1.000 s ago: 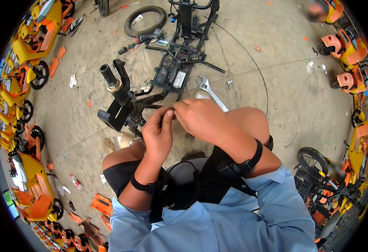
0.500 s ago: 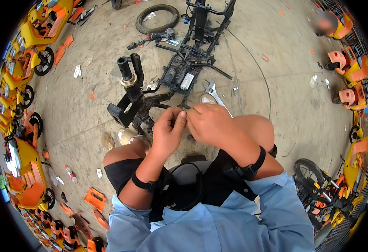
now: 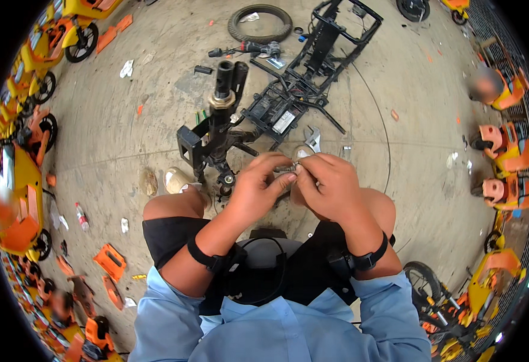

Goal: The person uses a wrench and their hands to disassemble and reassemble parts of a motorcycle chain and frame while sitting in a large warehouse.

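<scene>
My left hand (image 3: 257,186) and my right hand (image 3: 332,186) meet in front of my knees, fingertips pinched together. Between them shows a small grey metal bolt-like piece (image 3: 285,169); the left fingers curl round its length, and the right thumb and fingertips grip its right end. Its far end is partly hidden by fingers. Just beyond the left hand a black front fork (image 3: 217,130) stands upright, with a brass-coloured ring on its tube. A bare black scooter frame (image 3: 300,84) lies on the floor past it. An adjustable wrench (image 3: 314,140) rests beyond my right hand, partly covered.
A loose tyre (image 3: 234,30) and a red-and-black power tool (image 3: 258,49) lie at the far side. A thin black cable (image 3: 385,114) curves across the floor at right. Yellow-and-orange scooters (image 3: 20,199) line both sides. Orange panels (image 3: 110,260) and a bottle (image 3: 82,217) lie at left.
My view has shifted, so the floor items sit further right. My fingers have turned and opened slightly, bringing the small grey piece into sight; both hands still pinch together.
</scene>
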Tool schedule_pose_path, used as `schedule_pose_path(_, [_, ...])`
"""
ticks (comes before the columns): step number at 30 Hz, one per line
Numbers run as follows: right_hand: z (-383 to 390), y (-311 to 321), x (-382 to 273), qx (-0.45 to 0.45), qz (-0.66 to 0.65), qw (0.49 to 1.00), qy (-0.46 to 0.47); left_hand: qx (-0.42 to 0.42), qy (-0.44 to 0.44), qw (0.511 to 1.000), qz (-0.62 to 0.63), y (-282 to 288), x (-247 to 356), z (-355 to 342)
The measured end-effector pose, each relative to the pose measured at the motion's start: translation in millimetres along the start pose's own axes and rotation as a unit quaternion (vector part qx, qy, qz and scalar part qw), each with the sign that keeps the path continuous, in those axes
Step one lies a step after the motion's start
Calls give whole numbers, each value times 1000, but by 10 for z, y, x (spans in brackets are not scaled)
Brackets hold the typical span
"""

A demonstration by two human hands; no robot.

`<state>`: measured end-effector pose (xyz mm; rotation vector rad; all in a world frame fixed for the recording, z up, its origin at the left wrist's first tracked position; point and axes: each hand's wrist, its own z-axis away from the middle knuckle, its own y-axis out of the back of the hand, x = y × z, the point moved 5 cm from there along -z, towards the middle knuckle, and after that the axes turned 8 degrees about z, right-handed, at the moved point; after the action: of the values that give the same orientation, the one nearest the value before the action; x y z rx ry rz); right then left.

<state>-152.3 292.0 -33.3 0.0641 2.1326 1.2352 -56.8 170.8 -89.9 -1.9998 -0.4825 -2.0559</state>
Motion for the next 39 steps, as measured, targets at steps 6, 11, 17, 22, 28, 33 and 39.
schedule_pose_path(6, [-266,-60,-183,-59,28,998,-15,23,-26,999,4,-31,-115,65])
schedule_pose_path(11, [-527,-280,-254,-89,-89,991,-56,107,96,969,202,131,-153,107])
schedule_pose_path(17, [-566,-738,-172,-86,-145,979,-111,126,188,938,261,289,-369,138])
schedule_pose_path(22, [-629,-993,-179,-103,-125,982,-92,148,187,935,264,412,-578,112])
schedule_pose_path(28, [-642,-1048,-435,-73,-54,996,11,189,244,867,391,501,-566,180])
schedule_pose_path(33, [-703,-979,-560,-57,-65,996,31,184,210,872,402,649,-451,210])
schedule_pose_path(39, [-726,-1031,-707,-18,-42,997,67,199,185,861,430,750,-449,245])
